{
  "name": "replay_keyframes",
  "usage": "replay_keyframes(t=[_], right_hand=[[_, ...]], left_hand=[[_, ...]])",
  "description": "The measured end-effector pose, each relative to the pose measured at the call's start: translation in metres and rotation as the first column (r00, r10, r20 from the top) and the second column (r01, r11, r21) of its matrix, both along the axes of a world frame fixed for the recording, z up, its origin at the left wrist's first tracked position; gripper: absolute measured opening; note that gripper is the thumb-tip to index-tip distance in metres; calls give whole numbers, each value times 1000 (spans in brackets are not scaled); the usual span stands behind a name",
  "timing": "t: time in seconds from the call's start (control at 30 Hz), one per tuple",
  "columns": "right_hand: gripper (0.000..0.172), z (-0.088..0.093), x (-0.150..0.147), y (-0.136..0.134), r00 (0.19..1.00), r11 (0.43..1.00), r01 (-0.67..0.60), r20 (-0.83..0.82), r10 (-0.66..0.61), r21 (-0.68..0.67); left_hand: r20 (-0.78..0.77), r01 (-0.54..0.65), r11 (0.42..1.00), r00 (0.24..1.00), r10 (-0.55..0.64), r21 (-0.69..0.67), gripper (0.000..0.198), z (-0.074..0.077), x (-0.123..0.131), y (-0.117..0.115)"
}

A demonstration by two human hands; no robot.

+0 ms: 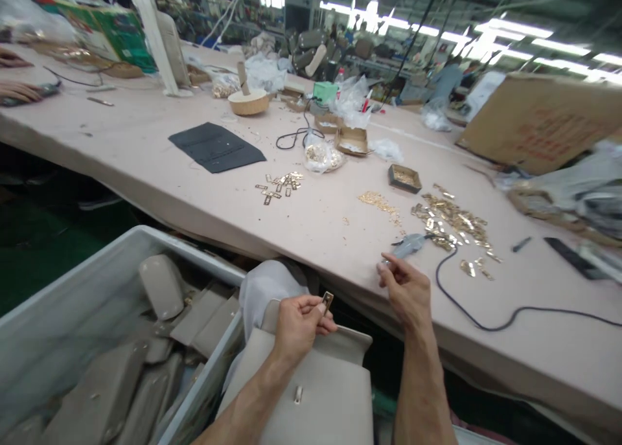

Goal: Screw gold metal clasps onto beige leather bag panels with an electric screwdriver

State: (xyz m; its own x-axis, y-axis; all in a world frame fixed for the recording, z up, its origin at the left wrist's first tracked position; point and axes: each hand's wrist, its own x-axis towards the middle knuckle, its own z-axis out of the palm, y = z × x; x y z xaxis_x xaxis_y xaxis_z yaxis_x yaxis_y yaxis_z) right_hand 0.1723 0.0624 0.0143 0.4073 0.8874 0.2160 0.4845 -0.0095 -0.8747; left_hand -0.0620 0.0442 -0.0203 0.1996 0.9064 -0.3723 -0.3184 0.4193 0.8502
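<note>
Strip-lit workshop (311,40), with a long pale-covered table (311,238) stretching ahead of both hands

Left of the left hand (299,325) stands a plastic crate (63,322) of beige bags (160,286); below that hand lies a beige flap bag (335,393). The right hand (408,289) is half-curled by the table's edge, just beside a corded grey tool (411,245); whether its fingertips grip anything cannot be told. Left thumb and fingers pinch a slotted gold-toned plate (327,300) above the bag

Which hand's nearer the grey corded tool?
Right. The right hand is just by the grey corded tool, contact unclear; the left hand is farther off, over the beige bag.
</note>
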Motion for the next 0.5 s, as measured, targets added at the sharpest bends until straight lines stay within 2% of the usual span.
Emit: replay_keyframes(t=[0.03, 0.1, 0.17, 0.2, 0.27, 0.4, 0.5], right_hand=[[55, 4, 12, 5, 983, 987, 159, 96, -157, -18], [64, 13, 32, 19, 865, 895, 433, 328, -379, -110], [72, 21, 45, 35, 753, 778, 592, 486, -443, -208], [75, 23, 48, 43, 732, 738, 626, 513, -448, -250], [73, 24, 50, 58, 740, 714, 637, 492, -459, -291], [58, 16, 52, 71, 769, 721, 634, 331, -547, -280], [42, 10, 61, 68, 801, 769, 590, 60, -595, -247]], left_hand=[[-7, -1, 1000, 1000, 1, 0, 45, -1, 1, 0], [-5, -3, 1000, 1000, 3, 5, 47, -4, 2, 1], [7, -1, 1000, 1000, 0, 13, 48, -8, 4, 2], [8, 2, 1000, 1000, -2, 18, 48, -10, 4, 2], [1, 0, 1000, 1000, 0, 27, 46, -14, 5, 2], [1, 0, 999, 1000, 0, 53, 43, -17, 3, 2], [-3, 10, 999, 1000, -10, 48, 43, -14, 0, 2]])
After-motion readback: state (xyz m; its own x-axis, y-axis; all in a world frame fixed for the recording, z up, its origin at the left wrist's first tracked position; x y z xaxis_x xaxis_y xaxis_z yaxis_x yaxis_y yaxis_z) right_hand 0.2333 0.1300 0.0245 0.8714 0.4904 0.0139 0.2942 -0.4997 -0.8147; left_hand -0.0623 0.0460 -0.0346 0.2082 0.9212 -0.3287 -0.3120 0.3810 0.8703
